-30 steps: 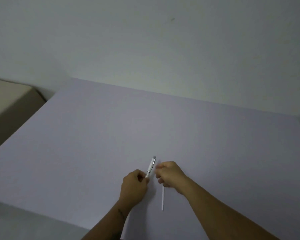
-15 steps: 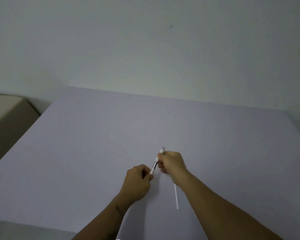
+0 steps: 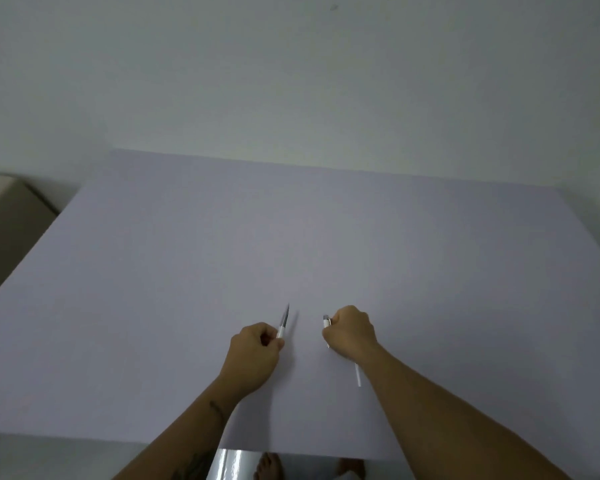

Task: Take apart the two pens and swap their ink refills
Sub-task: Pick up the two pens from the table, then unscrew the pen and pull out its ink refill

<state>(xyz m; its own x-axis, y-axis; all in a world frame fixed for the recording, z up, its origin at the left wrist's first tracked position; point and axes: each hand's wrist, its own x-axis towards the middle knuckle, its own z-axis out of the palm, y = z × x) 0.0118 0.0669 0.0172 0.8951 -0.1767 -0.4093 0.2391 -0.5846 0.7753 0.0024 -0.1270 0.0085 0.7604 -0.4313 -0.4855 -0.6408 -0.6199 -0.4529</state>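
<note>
My left hand (image 3: 255, 355) is closed around the front half of a pen (image 3: 283, 320), whose grey pointed tip sticks up and away from my fist. My right hand (image 3: 350, 332) is closed on the pen's rear half (image 3: 326, 321), a white piece with a silver end showing at my thumb. The two halves are apart, with a gap of bare table between them. A thin white ink refill (image 3: 358, 375) lies on the table beside my right wrist, partly hidden under the forearm. A second pen is not visible.
The work surface is a pale lilac table (image 3: 291, 237) set against a plain wall. A beige box or cabinet (image 3: 0, 209) stands off its left side. Below the near edge are a shiny floor and bare feet (image 3: 267, 467).
My hands have pulled apart sideways, and the pen that was whole between them is now in two pieces. The view has also shifted slightly.
</note>
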